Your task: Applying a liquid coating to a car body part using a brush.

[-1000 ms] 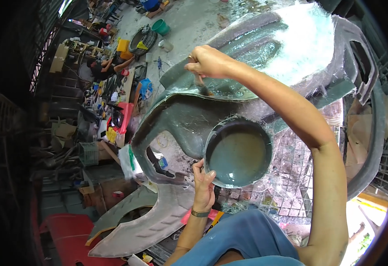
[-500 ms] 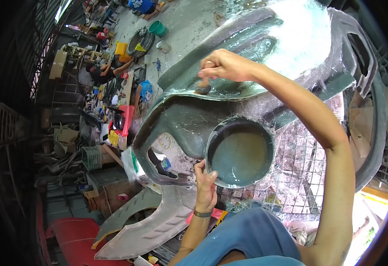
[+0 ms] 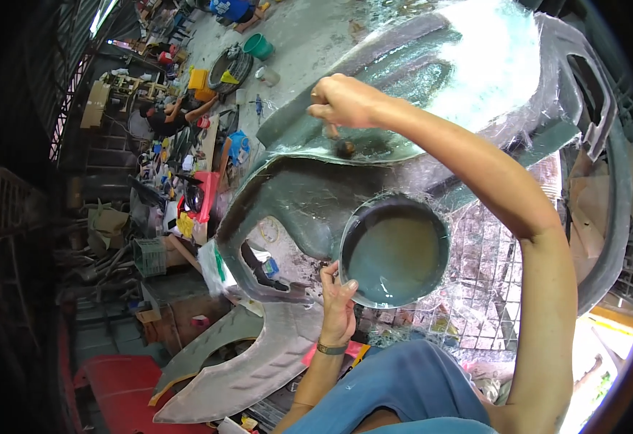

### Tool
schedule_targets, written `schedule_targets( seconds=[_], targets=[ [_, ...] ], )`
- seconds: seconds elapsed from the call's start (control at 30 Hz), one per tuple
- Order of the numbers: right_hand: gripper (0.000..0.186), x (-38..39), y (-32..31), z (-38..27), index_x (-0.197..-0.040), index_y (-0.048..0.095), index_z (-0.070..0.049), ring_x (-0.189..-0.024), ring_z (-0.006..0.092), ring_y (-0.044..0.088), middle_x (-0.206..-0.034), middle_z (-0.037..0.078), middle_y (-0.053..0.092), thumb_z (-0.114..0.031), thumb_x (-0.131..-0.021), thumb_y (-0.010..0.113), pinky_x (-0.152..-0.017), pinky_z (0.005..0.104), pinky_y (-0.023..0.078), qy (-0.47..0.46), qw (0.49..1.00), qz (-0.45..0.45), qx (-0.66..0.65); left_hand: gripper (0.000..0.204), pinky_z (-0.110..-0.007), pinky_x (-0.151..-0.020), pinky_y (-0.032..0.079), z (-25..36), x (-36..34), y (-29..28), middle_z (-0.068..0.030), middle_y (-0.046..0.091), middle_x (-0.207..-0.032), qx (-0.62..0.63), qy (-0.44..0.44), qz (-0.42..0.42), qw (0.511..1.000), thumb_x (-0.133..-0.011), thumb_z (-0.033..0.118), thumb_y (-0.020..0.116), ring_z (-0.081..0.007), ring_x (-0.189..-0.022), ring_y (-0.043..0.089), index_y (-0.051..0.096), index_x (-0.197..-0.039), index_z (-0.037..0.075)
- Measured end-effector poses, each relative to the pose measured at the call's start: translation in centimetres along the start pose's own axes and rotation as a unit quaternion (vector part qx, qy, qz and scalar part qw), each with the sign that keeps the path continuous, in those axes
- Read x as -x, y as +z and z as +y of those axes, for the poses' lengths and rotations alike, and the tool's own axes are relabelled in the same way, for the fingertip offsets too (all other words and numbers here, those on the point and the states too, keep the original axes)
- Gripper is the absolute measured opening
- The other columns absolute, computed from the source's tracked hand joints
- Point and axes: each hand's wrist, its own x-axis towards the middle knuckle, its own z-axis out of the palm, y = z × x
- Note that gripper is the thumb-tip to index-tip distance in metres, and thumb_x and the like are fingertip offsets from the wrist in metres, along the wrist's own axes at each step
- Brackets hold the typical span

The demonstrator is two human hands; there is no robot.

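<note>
My right hand (image 3: 347, 101) is closed round the handle of a paintbrush (image 3: 344, 149). The dark bristle end is down on the wet, shiny surface of a large grey-green moulded panel (image 3: 396, 145), close to its raised near edge. Loose pale fibres stick out along that edge. Below it, my left hand (image 3: 339, 300) grips the left rim of a round bucket (image 3: 438, 217), thumb over the edge. Murky amber-grey liquid lies in the bucket, which is tilted so I see into it. My left wrist wears a watch (image 3: 331, 349).
Beneath the bucket is a wire grid (image 3: 486, 289). Curved grey panels (image 3: 244, 376) and a red panel (image 3: 125, 390) lie at lower left. A green bucket (image 3: 258, 47) and a tyre (image 3: 231, 70) stand on the floor beyond. Other people sit farther off at upper left.
My right hand has shifted left and a little up, while the brush's bristle end has swung right along the panel. The bucket has moved slightly right in my left hand.
</note>
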Motion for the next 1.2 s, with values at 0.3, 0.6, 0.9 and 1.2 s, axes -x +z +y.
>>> schedule_targets(
  seconds=[0.3, 0.6, 0.9, 1.2],
  targets=[
    [0.028, -4.3, 1.5, -0.5, -0.076, 0.066, -0.003, -0.057, 0.0099, 0.056, -0.07, 0.003, 0.068, -0.026, -0.09, 0.06, -0.052, 0.0267, 0.045, -0.026, 0.964, -0.075, -0.252, 0.058, -0.034, -0.101, 0.04, -0.2, 0.3, -0.1, -0.0116, 0.052, -0.124, -0.008, 0.004, 0.013, 1.0, -0.083, 0.01, 0.068, -0.0177, -0.114, 0.051, 0.032, -0.13, 0.007],
    [0.027, 4.3, -3.9, 3.0, -0.086, 0.068, -0.005, -0.061, 0.004, 0.05, -0.074, -0.002, 0.067, -0.03, -0.092, 0.062, -0.048, 0.0205, 0.039, -0.007, 0.967, -0.16, -0.198, 0.057, -0.033, -0.1, 0.041, 0.1, 0.5, -0.3, -0.0132, 0.052, -0.124, -0.009, -0.001, 0.015, 1.0, -0.083, 0.009, 0.067, -0.0174, -0.113, 0.052, 0.033, -0.129, 0.007],
    [0.026, 9.9, -9.1, 1.3, -0.084, 0.069, -0.004, -0.054, 0.0046, 0.051, -0.065, -0.001, 0.062, -0.028, -0.092, 0.063, -0.046, 0.022, 0.041, 0.06, 0.979, -0.134, -0.143, 0.056, -0.032, -0.097, 0.044, 0.1, 0.5, -0.5, -0.0135, 0.053, -0.123, -0.005, -0.003, -0.029, 1.0, -0.083, 0.009, 0.066, -0.0173, -0.111, 0.053, 0.032, -0.129, 0.007],
    [0.032, 1.8, -0.9, -3.5, -0.072, 0.064, 0.003, -0.062, 0.0216, 0.065, -0.063, 0.011, 0.067, -0.022, -0.091, 0.057, -0.063, 0.037, 0.05, 0.034, 0.999, -0.02, 0.004, 0.055, -0.027, -0.085, 0.051, 0.4, 1.4, -1.3, -0.0115, 0.054, -0.12, -0.02, 0.012, -0.032, 0.999, -0.086, 0.013, 0.065, -0.0149, -0.106, 0.056, 0.031, -0.129, 0.008]
  ],
)
